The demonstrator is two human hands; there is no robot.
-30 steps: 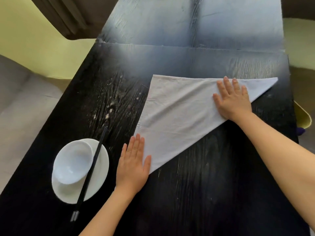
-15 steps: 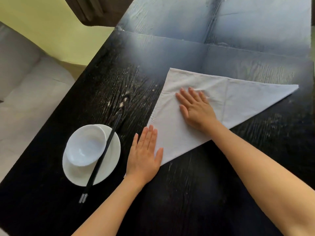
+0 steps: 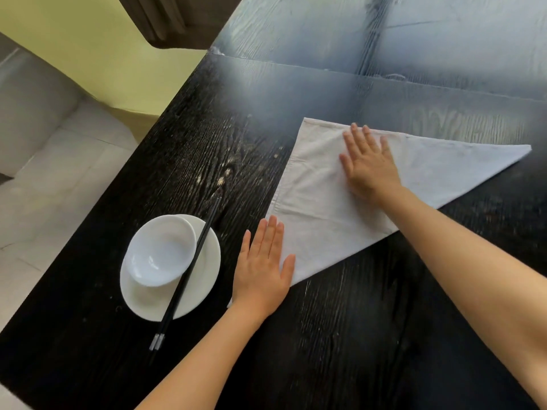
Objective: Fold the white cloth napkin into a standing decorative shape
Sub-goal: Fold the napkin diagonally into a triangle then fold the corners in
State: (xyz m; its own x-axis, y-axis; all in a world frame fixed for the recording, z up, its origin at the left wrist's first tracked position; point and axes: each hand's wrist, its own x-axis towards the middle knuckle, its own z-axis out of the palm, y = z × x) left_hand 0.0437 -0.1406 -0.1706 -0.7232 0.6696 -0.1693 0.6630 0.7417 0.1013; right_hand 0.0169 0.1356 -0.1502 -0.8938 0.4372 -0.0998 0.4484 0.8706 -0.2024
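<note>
The white cloth napkin lies flat on the black wooden table, folded into a triangle whose long point reaches to the right. My left hand rests palm down, fingers apart, on the napkin's near corner. My right hand presses flat on the cloth near its far edge, close to the upper left corner. Neither hand grips the fabric.
Left of the napkin a small white bowl sits on a white plate, with black chopsticks laid across the plate's right side. The table's left edge drops to a grey floor; a dark chair stands at the far end.
My right hand slid leftward over the napkin from its right tip to the upper left area, then a little farther away from me. My left hand stayed on the near corner.
</note>
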